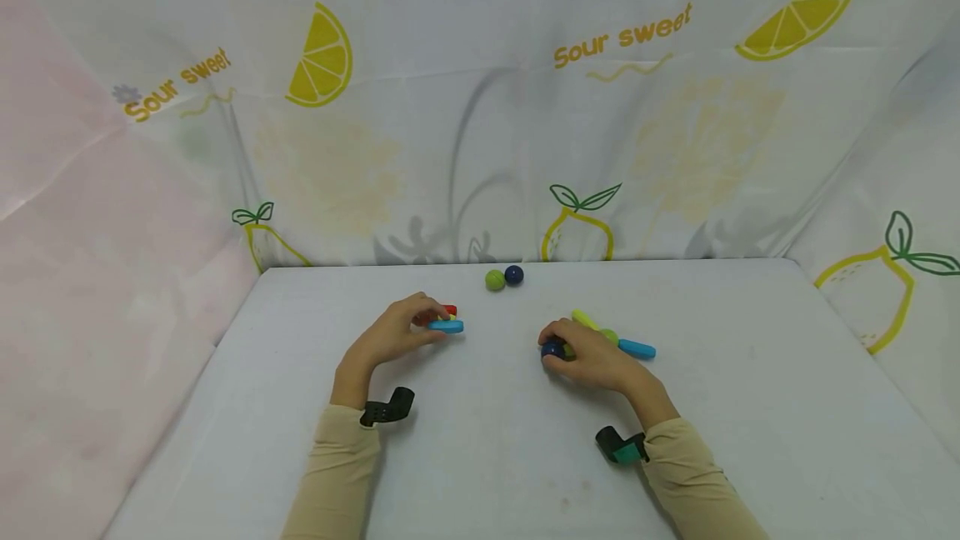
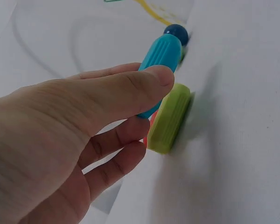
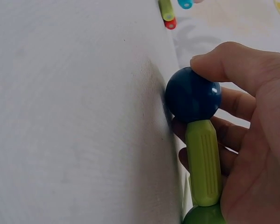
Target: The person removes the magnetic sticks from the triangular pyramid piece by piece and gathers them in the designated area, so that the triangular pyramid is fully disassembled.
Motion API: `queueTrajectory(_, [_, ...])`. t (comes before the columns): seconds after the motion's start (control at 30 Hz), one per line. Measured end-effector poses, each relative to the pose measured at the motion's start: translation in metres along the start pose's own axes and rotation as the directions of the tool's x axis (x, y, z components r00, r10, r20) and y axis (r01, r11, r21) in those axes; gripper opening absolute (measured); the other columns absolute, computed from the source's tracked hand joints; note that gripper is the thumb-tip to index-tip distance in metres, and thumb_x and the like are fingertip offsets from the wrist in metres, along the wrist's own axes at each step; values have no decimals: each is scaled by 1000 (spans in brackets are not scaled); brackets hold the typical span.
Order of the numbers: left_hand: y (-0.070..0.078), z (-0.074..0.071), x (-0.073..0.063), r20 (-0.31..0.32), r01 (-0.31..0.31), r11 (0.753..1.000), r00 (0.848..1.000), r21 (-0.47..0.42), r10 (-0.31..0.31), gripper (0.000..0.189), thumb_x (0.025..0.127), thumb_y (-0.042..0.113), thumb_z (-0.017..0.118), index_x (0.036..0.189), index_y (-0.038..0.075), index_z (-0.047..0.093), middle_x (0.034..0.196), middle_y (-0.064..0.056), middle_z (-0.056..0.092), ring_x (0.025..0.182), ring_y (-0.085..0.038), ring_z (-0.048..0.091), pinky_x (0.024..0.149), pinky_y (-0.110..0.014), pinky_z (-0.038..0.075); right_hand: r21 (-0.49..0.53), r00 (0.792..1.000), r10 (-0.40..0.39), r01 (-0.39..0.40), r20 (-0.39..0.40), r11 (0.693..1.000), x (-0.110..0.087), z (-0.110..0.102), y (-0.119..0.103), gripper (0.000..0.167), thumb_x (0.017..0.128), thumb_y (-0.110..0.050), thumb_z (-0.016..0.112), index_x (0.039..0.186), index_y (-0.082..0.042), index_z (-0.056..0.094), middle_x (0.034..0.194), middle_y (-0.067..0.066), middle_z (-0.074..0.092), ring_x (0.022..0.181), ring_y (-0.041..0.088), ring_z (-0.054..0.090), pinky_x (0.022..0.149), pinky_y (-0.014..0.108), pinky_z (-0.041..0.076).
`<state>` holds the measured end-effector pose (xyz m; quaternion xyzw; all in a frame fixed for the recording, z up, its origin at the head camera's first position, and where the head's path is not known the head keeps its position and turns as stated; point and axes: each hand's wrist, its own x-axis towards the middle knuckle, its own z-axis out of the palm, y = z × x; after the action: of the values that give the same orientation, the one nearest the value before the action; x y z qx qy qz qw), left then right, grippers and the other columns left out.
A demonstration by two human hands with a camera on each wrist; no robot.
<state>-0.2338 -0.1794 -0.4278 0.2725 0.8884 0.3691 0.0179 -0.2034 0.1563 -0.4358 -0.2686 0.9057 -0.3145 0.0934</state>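
My left hand [image 1: 393, 330] pinches a light-blue rod [image 2: 159, 55] between thumb and fingers, above the table. Just beyond it lie a yellow-green rod [image 2: 169, 120] and a red rod [image 1: 451, 310], side by side and partly hidden. My right hand [image 1: 598, 359] grips a dark blue ball [image 3: 193, 94], thumb on top and fingers behind. A second yellow-green rod [image 3: 204, 163] touches that ball end-on, with a green ball [image 3: 205, 216] at its other end. Beside the right hand, another yellow rod [image 1: 584, 320] and a blue rod [image 1: 637, 349] extend from a green ball [image 1: 610, 336].
At the table's back edge sit a loose green ball [image 1: 495, 280] and a dark blue ball [image 1: 513, 275], side by side. The white table [image 1: 480, 440] meets a lemon-printed cloth [image 1: 450, 148] behind. Each wrist wears a black camera mount.
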Motion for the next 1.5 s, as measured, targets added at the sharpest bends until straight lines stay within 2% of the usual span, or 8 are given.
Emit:
queueTrajectory(0.17, [-4, -3, -4, 5, 42, 999, 999, 23, -42, 24, 79, 12, 76, 100, 14, 65, 95, 1, 61, 90, -15, 57, 85, -32, 48, 0, 1000, 3, -3, -3, 1000, 0, 1, 0, 24, 91, -24, 62, 113, -17, 57, 110, -3, 58, 102, 12, 53, 92, 38, 45])
queueTrajectory(0.57, [-13, -3, -6, 16, 89, 996, 996, 30, -89, 21, 81, 12, 74, 98, 12, 63, 96, 0, 60, 89, -16, 55, 87, -35, 47, 1, 1000, 16, -16, -3, 1000, 0, 0, 0, 24, 90, -23, 62, 114, -18, 57, 111, -3, 58, 103, 13, 54, 92, 38, 45])
queueTrajectory(0.87, [-15, -1, -5, -3, 60, 997, 998, 50, -60, 20, 80, 10, 75, 97, 10, 63, 96, -3, 60, 88, -17, 57, 84, -36, 48, -16, 1000, 4, -5, -10, 1000, 0, 1, 1, 24, 91, -24, 62, 114, -18, 57, 111, -3, 59, 104, 14, 54, 92, 40, 45])
queueTrajectory(1.5, [-18, 2, -4, -14, 86, 995, 996, 53, -85, 18, 81, 12, 74, 96, 11, 64, 93, -7, 58, 83, -16, 54, 76, -27, 46, -1, 999, 31, -31, -4, 1000, -1, 0, -1, 25, 90, -24, 62, 114, -18, 57, 112, -2, 59, 105, 15, 53, 94, 40, 45])
